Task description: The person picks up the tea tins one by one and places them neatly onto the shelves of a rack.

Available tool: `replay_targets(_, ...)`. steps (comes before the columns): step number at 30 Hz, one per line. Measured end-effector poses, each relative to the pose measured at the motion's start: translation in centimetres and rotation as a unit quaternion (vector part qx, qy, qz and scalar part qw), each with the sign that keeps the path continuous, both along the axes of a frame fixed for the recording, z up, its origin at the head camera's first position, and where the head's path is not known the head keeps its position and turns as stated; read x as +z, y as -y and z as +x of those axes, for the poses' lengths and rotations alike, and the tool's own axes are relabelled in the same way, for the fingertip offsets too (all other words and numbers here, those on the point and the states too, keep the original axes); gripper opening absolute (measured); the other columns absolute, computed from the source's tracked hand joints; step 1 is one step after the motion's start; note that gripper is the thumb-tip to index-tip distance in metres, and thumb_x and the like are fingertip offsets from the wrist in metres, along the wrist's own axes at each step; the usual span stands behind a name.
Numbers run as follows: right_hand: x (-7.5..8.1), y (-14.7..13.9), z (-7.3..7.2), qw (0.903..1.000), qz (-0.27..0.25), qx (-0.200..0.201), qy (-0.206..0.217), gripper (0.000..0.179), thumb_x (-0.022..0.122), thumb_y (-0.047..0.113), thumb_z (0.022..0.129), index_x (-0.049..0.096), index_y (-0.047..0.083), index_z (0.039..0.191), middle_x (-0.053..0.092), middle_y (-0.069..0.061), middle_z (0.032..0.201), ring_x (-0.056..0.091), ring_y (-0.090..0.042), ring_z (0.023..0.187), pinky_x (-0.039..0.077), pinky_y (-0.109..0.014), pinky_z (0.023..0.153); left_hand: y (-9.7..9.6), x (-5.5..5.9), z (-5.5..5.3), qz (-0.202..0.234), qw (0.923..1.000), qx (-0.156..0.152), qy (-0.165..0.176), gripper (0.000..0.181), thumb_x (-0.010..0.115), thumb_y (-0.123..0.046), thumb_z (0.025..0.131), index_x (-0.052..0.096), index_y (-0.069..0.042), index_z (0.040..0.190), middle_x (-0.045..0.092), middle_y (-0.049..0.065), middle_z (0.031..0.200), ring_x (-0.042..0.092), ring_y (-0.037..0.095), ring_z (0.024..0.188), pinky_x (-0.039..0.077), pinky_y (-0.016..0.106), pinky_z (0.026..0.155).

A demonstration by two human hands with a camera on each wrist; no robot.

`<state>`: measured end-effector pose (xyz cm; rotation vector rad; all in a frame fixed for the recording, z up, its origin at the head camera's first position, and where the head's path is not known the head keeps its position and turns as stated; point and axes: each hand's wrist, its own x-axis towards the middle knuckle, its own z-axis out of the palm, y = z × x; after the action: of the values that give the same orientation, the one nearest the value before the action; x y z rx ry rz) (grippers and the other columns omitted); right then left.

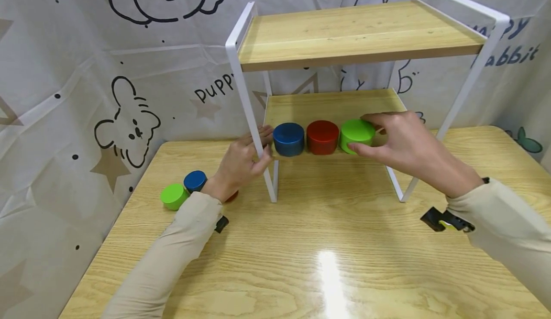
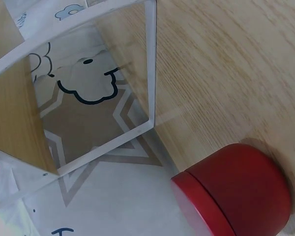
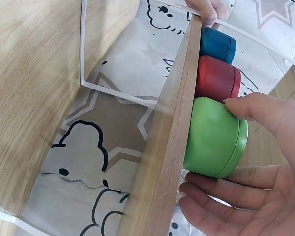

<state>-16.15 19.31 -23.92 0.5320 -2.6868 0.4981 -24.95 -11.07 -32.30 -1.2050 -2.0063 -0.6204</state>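
My right hand (image 1: 406, 139) grips a round green tin (image 1: 357, 136) at the right end of a row on the lower shelf (image 1: 340, 104). In the right wrist view, the thumb lies at the lid's edge and the fingers curve round the tin's far side. A red tin (image 1: 322, 137) stands mid-row, with a blue tin (image 1: 289, 139) to its left. My left hand (image 1: 244, 159) is at the shelf's left end, fingers extended beside the blue tin, partly behind the white leg (image 1: 254, 118).
Left on the table (image 1: 275, 261) are another green tin (image 1: 173, 196), another blue tin (image 1: 195, 181) and another red tin (image 2: 241, 191), mostly hidden by my left arm in the head view. The upper wooden shelf (image 1: 353, 29) spans overhead. Behind hangs a printed cloth (image 1: 64, 118).
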Motion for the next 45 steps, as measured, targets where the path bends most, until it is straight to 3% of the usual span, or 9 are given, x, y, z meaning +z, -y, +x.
replay_targets(8,0.1,-0.8,0.2,0.9999,-0.009,0.009,-0.009,0.048,0.077,0.029,0.08,0.067,-0.004,0.114,0.072,-0.02,0.099,0.07,-0.034,0.079,0.056,-0.042,0.062,-0.6,0.3,0.2,0.0,1.0,-0.001,0.001,0.037,0.045,-0.013,0.09,0.069,0.011,0.106,0.067,0.025,0.11,0.065,0.036,0.106,0.052,0.043,0.094)
replay_targets(16,0.2,-1.8,0.7,0.9998,-0.019,-0.005,-0.006,0.055,0.077,0.034,0.079,0.065,-0.004,0.118,0.069,-0.024,0.106,0.066,-0.042,0.093,0.054,-0.054,0.076,-0.9,0.6,0.6,-0.002,0.9999,0.005,0.008,0.036,0.046,-0.012,0.09,0.069,0.011,0.106,0.067,0.025,0.111,0.065,0.036,0.107,0.053,0.043,0.094)
replay_targets(23,-0.1,-3.0,2.4,0.9992,-0.028,-0.029,0.009,0.059,0.076,0.037,0.08,0.062,-0.004,0.121,0.067,-0.026,0.111,0.064,-0.045,0.096,0.051,-0.058,0.08,-0.6,0.5,0.6,-0.002,1.0,0.004,0.006,0.038,0.044,-0.013,0.09,0.069,0.011,0.106,0.067,0.025,0.112,0.065,0.035,0.108,0.052,0.043,0.095)
replay_targets(28,-0.7,-4.2,4.0,0.998,-0.043,-0.046,-0.005,0.056,0.076,0.037,0.081,0.064,-0.003,0.119,0.068,-0.023,0.11,0.067,-0.042,0.091,0.053,-0.057,0.075,-0.4,0.4,0.7,0.0,1.0,0.001,0.004,0.039,0.043,-0.014,0.09,0.069,0.011,0.106,0.067,0.025,0.111,0.065,0.036,0.106,0.053,0.043,0.094)
replay_targets(31,-1.4,-5.0,5.2,0.9967,-0.046,-0.054,-0.039,0.044,0.076,0.032,0.081,0.069,0.002,0.112,0.072,-0.017,0.102,0.069,-0.036,0.086,0.054,-0.037,0.071,-0.3,0.4,0.8,-0.001,1.0,-0.002,0.005,0.039,0.043,-0.014,0.091,0.069,0.011,0.106,0.067,0.025,0.11,0.065,0.036,0.107,0.052,0.043,0.094)
replay_targets(36,-3.1,-6.8,6.6,0.9942,-0.037,-0.076,-0.066,0.025,0.076,0.022,0.082,0.074,0.006,0.1,0.074,-0.012,0.089,0.07,-0.033,0.078,0.039,-0.005,0.061,0.0,0.4,0.9,0.001,1.0,-0.005,-0.002,0.038,0.044,-0.014,0.09,0.069,0.011,0.105,0.068,0.025,0.11,0.065,0.036,0.106,0.053,0.043,0.094)
replay_targets(40,-4.9,-9.2,7.4,0.9924,-0.018,-0.117,-0.034,0.025,0.073,0.021,0.084,0.073,0.001,0.098,0.073,-0.017,0.084,0.068,-0.037,0.073,0.053,-0.025,0.059,0.1,0.4,1.1,-0.002,0.9999,-0.01,-0.005,0.037,0.045,-0.013,0.09,0.069,0.01,0.106,0.068,0.025,0.11,0.065,0.035,0.107,0.052,0.041,0.095)
replay_targets(43,-6.6,-11.1,7.9,0.9895,-0.006,-0.144,0.003,0.036,0.07,0.025,0.087,0.068,-0.007,0.104,0.07,-0.026,0.09,0.067,-0.043,0.077,0.053,-0.052,0.062,0.2,0.5,1.2,-0.004,0.9999,-0.014,-0.004,0.037,0.044,-0.014,0.091,0.069,0.01,0.106,0.068,0.024,0.11,0.065,0.035,0.107,0.052,0.041,0.094)
replay_targets(45,-7.7,-12.3,8.2,0.9866,0.004,-0.161,0.028,0.046,0.069,0.03,0.088,0.064,-0.011,0.108,0.066,-0.033,0.098,0.063,-0.05,0.083,0.052,-0.057,0.065,0.3,0.5,1.3,-0.004,0.9999,-0.014,-0.005,0.038,0.043,-0.014,0.091,0.07,0.01,0.105,0.068,0.024,0.11,0.066,0.034,0.106,0.052,0.041,0.094)
